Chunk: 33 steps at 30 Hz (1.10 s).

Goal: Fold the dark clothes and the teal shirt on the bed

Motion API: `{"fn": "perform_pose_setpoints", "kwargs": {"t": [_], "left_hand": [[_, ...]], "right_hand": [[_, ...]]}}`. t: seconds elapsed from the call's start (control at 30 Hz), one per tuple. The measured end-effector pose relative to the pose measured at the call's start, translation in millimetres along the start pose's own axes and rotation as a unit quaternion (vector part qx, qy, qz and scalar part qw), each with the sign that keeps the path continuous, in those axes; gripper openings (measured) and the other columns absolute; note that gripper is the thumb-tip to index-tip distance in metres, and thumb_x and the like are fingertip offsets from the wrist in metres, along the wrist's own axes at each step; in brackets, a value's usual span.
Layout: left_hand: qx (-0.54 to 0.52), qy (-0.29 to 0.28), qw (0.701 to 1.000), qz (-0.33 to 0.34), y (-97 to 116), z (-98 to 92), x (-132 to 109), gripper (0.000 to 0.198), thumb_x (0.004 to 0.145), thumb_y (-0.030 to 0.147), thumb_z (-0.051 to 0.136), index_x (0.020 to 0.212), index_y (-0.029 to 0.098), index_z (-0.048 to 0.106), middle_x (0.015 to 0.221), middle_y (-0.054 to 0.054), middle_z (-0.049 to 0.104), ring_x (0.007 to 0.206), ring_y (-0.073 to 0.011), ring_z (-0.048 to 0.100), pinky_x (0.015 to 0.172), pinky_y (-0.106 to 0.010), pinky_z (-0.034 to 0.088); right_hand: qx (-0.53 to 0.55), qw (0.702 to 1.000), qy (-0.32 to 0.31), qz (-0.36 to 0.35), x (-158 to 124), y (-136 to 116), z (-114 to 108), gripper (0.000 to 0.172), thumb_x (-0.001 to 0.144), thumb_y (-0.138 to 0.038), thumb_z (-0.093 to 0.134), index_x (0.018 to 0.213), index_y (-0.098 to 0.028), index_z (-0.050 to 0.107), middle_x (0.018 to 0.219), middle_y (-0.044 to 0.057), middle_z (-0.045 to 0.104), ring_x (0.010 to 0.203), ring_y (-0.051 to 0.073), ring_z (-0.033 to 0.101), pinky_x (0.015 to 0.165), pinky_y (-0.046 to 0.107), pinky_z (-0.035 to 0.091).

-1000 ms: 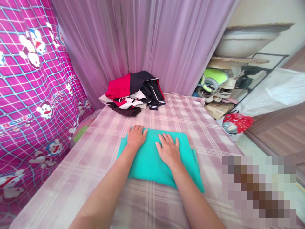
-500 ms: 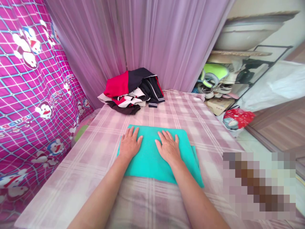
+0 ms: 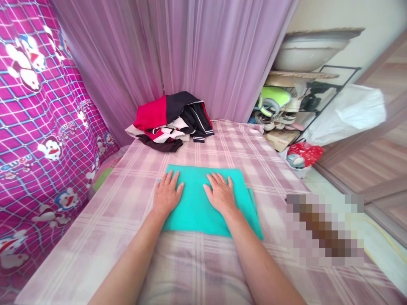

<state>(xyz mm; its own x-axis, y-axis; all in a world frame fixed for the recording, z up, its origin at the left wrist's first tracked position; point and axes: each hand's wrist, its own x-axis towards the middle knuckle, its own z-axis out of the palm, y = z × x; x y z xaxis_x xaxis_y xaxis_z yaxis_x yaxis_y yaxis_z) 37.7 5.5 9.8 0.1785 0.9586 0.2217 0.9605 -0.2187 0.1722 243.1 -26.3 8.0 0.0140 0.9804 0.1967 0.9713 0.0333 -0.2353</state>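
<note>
A folded turquoise cloth [image 3: 193,207], perhaps a garment, lies flat on the checked tablecloth [image 3: 121,203]. My left hand [image 3: 167,195] rests palm down on its left side, fingers stretched out and pointing away from me. On its right half lies my right hand [image 3: 221,192], also flat with the fingers spread. Neither hand grips anything. A folded layer of the cloth sticks out a little along its right edge.
A heap of red, white and dark clothes [image 3: 173,120] lies at the far edge, against a purple curtain [image 3: 197,55]. Pink patterned fabric [image 3: 41,127] hangs at the left. To the right stand a shoe rack [image 3: 286,112] and a red bag [image 3: 305,154]. A pixelated patch covers the lower right.
The whole view has shifted slightly, so things appear a little further left. Both hands stay flat on the turquoise cloth, with little change in their pose.
</note>
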Motion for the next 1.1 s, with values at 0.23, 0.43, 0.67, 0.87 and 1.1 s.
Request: {"fn": "perform_pose_setpoints", "kwargs": {"t": [0.23,0.43,0.67,0.87,1.1], "left_hand": [[0.005,-0.006,1.000,0.001,0,-1.7,1,0.057,0.097,0.047,0.036,0.148,0.023,0.042,0.155,-0.009,0.042,0.142,-0.0298,0.038,0.111,-0.048,0.039],[0.008,-0.004,1.000,-0.001,1,0.0,1,0.056,0.097,0.046,0.036,0.148,0.023,0.043,0.154,-0.009,0.043,0.141,-0.0296,0.039,0.111,-0.048,0.039],[-0.031,-0.024,0.999,0.011,-29,0.3,-9,0.056,0.098,0.043,0.032,0.146,0.016,0.044,0.152,-0.012,0.045,0.137,-0.0242,0.045,0.112,-0.040,0.039],[-0.002,-0.071,0.996,-0.051,-48,-21.8,-22,0.060,0.097,0.046,0.028,0.139,0.009,0.048,0.136,-0.017,0.060,0.123,-0.0282,0.059,0.103,-0.042,0.046],[-0.015,-0.201,0.965,-0.168,-56,-41.5,-17,0.065,0.086,0.068,0.034,0.113,0.017,0.065,0.112,-0.015,0.073,0.104,-0.0331,0.068,0.082,-0.041,0.052]], "right_hand": [[0.005,1.000,-0.003,-0.001,-1,0,-4,0.049,0.101,-0.041,0.034,0.143,-0.021,0.050,0.149,0.009,0.049,0.140,0.026,0.038,0.116,0.055,0.016],[0.001,1.000,0.001,-0.019,-9,5,-8,0.048,0.100,-0.039,0.036,0.142,-0.021,0.051,0.148,0.009,0.051,0.139,0.025,0.040,0.116,0.051,0.020],[-0.028,0.996,0.079,0.033,-40,54,-12,0.041,0.099,-0.033,0.038,0.130,-0.021,0.063,0.141,0.009,0.057,0.131,0.025,0.047,0.110,0.045,0.032],[-0.060,0.982,0.077,0.160,-66,90,-26,0.044,0.097,-0.037,0.042,0.130,-0.014,0.061,0.126,0.015,0.066,0.113,0.027,0.060,0.094,0.037,0.044],[-0.041,0.958,-0.069,0.276,-73,88,-49,0.051,0.095,-0.058,0.039,0.107,-0.022,0.072,0.101,0.013,0.074,0.091,0.028,0.069,0.067,0.034,0.044]]}}
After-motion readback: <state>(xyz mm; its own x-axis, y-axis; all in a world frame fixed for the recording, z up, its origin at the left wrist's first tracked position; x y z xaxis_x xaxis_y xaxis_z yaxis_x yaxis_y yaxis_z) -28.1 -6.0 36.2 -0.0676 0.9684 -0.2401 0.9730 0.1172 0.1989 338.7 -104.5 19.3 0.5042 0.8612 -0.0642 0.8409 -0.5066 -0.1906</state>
